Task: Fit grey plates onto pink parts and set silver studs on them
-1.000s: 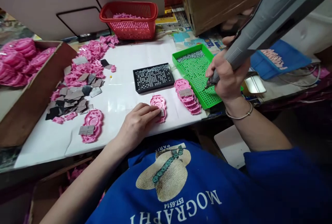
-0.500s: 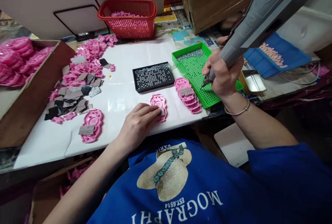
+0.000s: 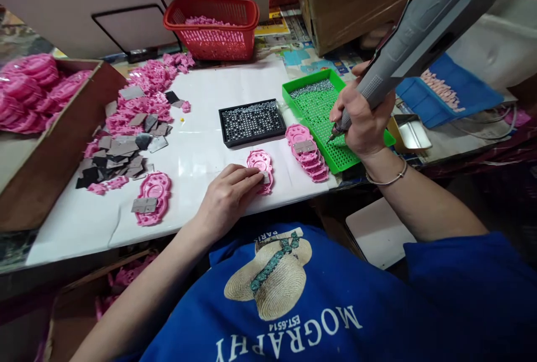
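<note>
"While the left hand [image 3: 226, 197] lies half-curled at the bench's [image 3: 199, 127] near edge, what has it got?"

"Its fingers rest on the grey plate [image 3: 265, 178] in a pink shell [image 3: 259, 160], probably to steady both; with the thumb hidden, I can't tell whether it pinches."

"And the right hand [image 3: 366, 121]?"

"Closed around the driver [image 3: 419, 43], whose tip points down at the green tray [image 3: 342, 165]."

"Why's the tray there?"

"Seemingly for short reach: its corner lies by the bench's near edge, beside the stack of shells [image 3: 312, 159]."
</note>
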Available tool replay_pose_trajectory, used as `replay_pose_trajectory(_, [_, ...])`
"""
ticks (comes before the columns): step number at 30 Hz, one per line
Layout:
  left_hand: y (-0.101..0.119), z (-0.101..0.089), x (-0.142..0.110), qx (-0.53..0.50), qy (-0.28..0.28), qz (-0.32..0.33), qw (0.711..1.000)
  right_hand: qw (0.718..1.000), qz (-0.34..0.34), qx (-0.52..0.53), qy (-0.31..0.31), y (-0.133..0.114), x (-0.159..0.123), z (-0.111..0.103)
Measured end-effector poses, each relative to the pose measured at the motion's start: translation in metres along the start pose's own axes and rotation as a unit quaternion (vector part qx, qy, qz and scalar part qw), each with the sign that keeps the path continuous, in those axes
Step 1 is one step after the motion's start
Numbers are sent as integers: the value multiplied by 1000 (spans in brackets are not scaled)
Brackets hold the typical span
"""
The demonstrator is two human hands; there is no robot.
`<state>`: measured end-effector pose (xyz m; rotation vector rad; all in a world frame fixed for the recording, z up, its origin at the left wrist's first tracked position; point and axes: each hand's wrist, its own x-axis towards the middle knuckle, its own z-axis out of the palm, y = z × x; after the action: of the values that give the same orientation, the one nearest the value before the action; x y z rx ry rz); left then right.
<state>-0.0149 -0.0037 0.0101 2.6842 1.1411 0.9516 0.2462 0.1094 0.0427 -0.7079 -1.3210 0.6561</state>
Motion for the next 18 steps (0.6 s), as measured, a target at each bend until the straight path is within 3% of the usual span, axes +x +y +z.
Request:
replay_pose_trajectory(9, [1, -7, -5, -1, 24, -13, 1000, 996, -82, 27, 21, 14, 6, -2])
replay_pose_trajectory(18, [5, -7, -3, 41, 6, 15, 999, 987, -157, 35, -23, 18, 7, -6])
